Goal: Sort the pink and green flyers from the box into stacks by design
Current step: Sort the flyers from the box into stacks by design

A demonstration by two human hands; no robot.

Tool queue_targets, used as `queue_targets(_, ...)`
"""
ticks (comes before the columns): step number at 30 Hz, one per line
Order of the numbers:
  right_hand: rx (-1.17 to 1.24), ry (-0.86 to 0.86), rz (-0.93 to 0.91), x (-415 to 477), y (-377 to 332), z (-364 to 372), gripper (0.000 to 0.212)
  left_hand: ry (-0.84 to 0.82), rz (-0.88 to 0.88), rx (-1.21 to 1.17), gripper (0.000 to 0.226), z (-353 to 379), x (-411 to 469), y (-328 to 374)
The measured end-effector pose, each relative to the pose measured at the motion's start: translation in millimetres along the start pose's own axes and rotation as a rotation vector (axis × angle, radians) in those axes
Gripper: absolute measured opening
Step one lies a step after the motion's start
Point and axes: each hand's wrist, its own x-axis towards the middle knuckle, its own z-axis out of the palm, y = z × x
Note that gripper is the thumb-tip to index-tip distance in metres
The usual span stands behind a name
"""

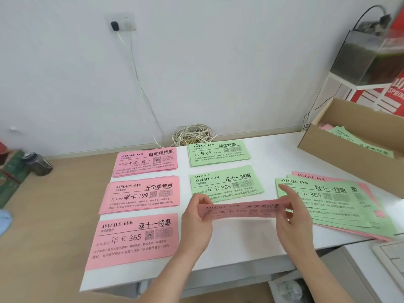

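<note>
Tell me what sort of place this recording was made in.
Probably a small office or a gym's back room: a white desk holding sorted stacks of gym flyers, a keyboard at lower right, and a cardboard box of more flyers.

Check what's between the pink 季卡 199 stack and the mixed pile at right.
Head view: the green 年卡 365 stack lies there; nearer the camera, left hand and right hand hold a pink flyer across the gap.
</note>
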Motion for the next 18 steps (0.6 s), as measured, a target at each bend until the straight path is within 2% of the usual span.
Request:
queue_targets(6, 0.054, -0.044, 0.129, -12, -11, 15, 0.054, -0.049, 0.019, 0.036, 0.041, -18, 1, -7)
queue_targets(9, 0.111, -0.076, 0.164, -2, -33, 23, 0.047, 0.016, 0.012, -0.06, 0.042, -44, 10, 6)
queue_targets(13, 0.117, -0.247, 0.234, 15, -69, 56, 0.039, 0.154, -0.028, -0.188, 0.04, -98, 28, 19)
queue_targets(15, 0.157, -0.295, 0.284, 19, -83, 78, 0.036, 0.15, -0.082, -0.152, 0.041, -128, 37, 11)
queue_targets(18, 0.157, -0.376, 0.315, 24, -100, 111, 0.035, 0.057, -0.227, 0.027, 0.048, -169, 47, -13)
